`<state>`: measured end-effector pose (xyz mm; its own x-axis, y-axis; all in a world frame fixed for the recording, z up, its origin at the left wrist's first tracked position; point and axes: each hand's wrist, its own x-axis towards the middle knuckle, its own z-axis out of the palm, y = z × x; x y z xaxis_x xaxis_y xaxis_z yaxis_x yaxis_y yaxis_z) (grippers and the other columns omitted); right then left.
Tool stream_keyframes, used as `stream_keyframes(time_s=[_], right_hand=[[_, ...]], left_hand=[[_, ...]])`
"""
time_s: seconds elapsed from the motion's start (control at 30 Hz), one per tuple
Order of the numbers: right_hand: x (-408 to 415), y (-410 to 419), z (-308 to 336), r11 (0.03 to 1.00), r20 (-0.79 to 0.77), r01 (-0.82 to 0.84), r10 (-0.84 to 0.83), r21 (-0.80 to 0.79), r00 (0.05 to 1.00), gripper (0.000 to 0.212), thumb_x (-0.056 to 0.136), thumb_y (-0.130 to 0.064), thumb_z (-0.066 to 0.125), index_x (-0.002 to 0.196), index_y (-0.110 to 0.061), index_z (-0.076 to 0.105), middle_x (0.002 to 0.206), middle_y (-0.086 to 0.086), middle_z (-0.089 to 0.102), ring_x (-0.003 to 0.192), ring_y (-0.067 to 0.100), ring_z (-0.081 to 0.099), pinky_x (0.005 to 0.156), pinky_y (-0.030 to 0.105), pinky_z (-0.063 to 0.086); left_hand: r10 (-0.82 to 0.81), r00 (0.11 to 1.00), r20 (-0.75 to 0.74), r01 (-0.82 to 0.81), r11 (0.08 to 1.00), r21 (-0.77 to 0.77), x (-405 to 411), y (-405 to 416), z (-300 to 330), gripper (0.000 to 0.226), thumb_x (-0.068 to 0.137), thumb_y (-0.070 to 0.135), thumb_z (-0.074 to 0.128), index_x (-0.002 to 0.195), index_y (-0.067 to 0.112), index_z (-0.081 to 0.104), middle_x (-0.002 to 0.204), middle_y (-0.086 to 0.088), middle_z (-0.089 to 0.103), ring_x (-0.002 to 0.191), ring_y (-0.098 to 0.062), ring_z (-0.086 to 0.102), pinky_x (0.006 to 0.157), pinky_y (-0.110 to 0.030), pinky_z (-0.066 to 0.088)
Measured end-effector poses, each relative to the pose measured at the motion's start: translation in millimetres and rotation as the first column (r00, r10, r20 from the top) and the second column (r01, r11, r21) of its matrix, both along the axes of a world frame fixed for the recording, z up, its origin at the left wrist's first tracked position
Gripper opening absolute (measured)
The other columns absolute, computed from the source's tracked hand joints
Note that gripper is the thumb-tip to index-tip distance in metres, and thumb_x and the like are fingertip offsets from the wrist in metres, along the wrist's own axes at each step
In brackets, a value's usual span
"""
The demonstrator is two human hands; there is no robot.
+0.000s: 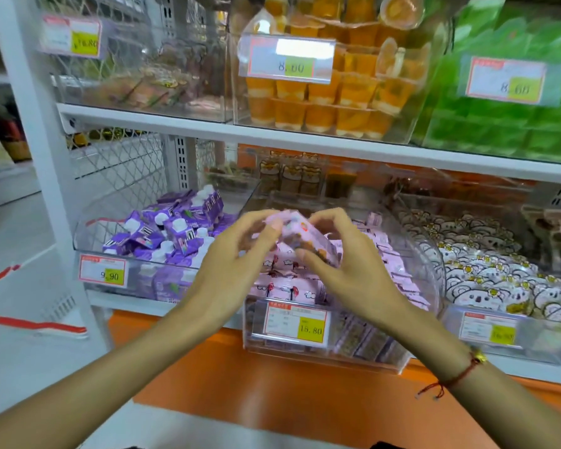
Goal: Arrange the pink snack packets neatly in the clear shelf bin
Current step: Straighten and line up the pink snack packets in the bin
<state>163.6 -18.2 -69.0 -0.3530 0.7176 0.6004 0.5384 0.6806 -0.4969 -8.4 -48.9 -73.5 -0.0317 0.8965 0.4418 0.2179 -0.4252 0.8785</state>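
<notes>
While both hands are raised over the middle bin of the lower shelf, they share one pink snack packet between them. Left hand: fingers curled, thumb and fingertips pinching the packet's left end. Right hand: fingers arched over the top, thumb underneath, pinching the right end. Packet held tilted, above the pile, motion-blurred.

Clear shelf bin: transparent plastic, front wall carrying a price tag reading 15.80. Pink snack packets fill it; those at the front stand in a rough row, those to the right lean on edge in a line. Exact count cannot be told.

Neighbours on the same shelf: bin of purple spouted pouches just to the left, tagged 9.90; bin of white cartoon-printed packets just to the right. Upper shelf: orange jelly cups in a clear bin tagged 8.00, green packets to the right of them.

Red string bracelet with a gold bead on the right wrist. Orange ledge below the shelf front.
</notes>
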Motion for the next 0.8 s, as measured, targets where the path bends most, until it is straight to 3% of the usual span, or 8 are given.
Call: stream_keyframes(time_s=[0.07, 0.13, 0.23, 0.4, 0.47, 0.6, 0.7, 0.8], right_hand=[[4, 5, 1, 0.996, -0.088, 0.078, -0.075, 0.038, 0.993, 0.028, 0.088, -0.023, 0.065, 0.106, -0.022, 0.044, 0.105, -0.007, 0.058, 0.095, 0.013, 0.054, 0.077, 0.032, 0.044], [11, 15, 2, 0.990, -0.215, 0.131, -0.119, 0.042, 0.969, 0.027, 0.088, -0.018, 0.065, 0.104, -0.021, 0.044, 0.102, -0.005, 0.056, 0.093, 0.008, 0.052, 0.076, 0.018, 0.042], [13, 33, 4, 0.993, -0.414, 0.056, -0.094, -0.103, 0.905, 0.033, 0.089, -0.012, 0.062, 0.112, -0.021, 0.039, 0.105, -0.002, 0.055, 0.097, -0.001, 0.056, 0.081, 0.008, 0.042], [3, 68, -1, 0.975, -0.483, -0.053, -0.060, -0.216, 0.873, 0.048, 0.093, -0.004, 0.054, 0.123, -0.027, 0.023, 0.100, -0.008, 0.052, 0.077, -0.006, 0.065, 0.065, 0.005, 0.047], [-2, 78, -7, 0.960, -0.398, -0.054, -0.062, -0.274, 0.915, 0.048, 0.094, -0.009, 0.054, 0.125, -0.032, 0.024, 0.102, -0.012, 0.050, 0.075, 0.000, 0.068, 0.060, 0.014, 0.052], [-5, 90, -19, 0.949, -0.075, 0.014, -0.040, -0.315, 0.996, 0.035, 0.094, -0.013, 0.055, 0.116, -0.031, 0.034, 0.094, 0.000, 0.059, 0.076, 0.009, 0.067, 0.066, 0.035, 0.057], [0, 95, -25, 0.963, 0.368, 0.250, -0.198, -0.099, 0.909, 0.014, 0.093, -0.023, 0.055, 0.105, -0.019, 0.049, 0.106, 0.005, 0.054, 0.096, 0.021, 0.054, 0.076, 0.036, 0.047], [6, 95, -24, 0.963, 0.441, 0.248, -0.180, -0.102, 0.879, 0.020, 0.095, -0.030, 0.051, 0.101, -0.014, 0.062, 0.109, 0.004, 0.053, 0.104, 0.022, 0.047, 0.081, 0.031, 0.042]], left_hand=[[0.087, 0.996, 0.002, -0.087, 0.995, 0.046, -5, 4, -3, 0.035, 0.080, 0.055, 0.050, 0.111, 0.040, 0.059, 0.104, 0.025, 0.064, 0.098, 0.004, 0.060, 0.083, -0.027, 0.051], [0.147, 0.989, 0.012, -0.148, 0.984, 0.097, -13, 11, -8, 0.024, 0.086, 0.039, 0.058, 0.110, 0.038, 0.058, 0.103, 0.028, 0.062, 0.093, 0.005, 0.060, 0.075, -0.015, 0.050], [0.185, 0.983, -0.002, -0.183, 0.978, 0.096, -23, 24, -20, 0.030, 0.087, 0.018, 0.063, 0.108, 0.039, 0.057, 0.105, 0.024, 0.063, 0.093, 0.007, 0.059, 0.073, -0.006, 0.045], [0.118, 0.972, -0.204, -0.139, 0.986, -0.096, -26, 42, -42, 0.043, 0.086, 0.032, 0.063, 0.120, 0.050, 0.042, 0.117, 0.030, 0.052, 0.097, 0.012, 0.055, 0.086, -0.025, 0.050], [0.099, 0.970, -0.223, -0.126, 0.986, -0.109, -26, 47, -42, 0.038, 0.087, 0.031, 0.062, 0.109, 0.056, 0.043, 0.107, 0.042, 0.053, 0.099, 0.010, 0.055, 0.082, -0.020, 0.049], [0.093, 0.979, -0.182, -0.118, 0.984, -0.130, -33, 54, -38, 0.035, 0.084, 0.024, 0.068, 0.104, 0.048, 0.052, 0.104, 0.038, 0.056, 0.092, 0.005, 0.058, 0.082, -0.034, 0.052], [0.077, 0.973, -0.220, -0.103, 0.989, -0.110, -36, 53, -32, 0.030, 0.081, 0.027, 0.071, 0.104, 0.040, 0.056, 0.102, 0.038, 0.056, 0.089, 0.010, 0.057, 0.081, -0.028, 0.051], [0.150, 0.946, -0.286, -0.175, 0.983, -0.063, -41, 52, -24, 0.024, 0.080, 0.037, 0.069, 0.101, 0.040, 0.059, 0.099, 0.026, 0.063, 0.089, 0.005, 0.060, 0.080, -0.028, 0.050]])
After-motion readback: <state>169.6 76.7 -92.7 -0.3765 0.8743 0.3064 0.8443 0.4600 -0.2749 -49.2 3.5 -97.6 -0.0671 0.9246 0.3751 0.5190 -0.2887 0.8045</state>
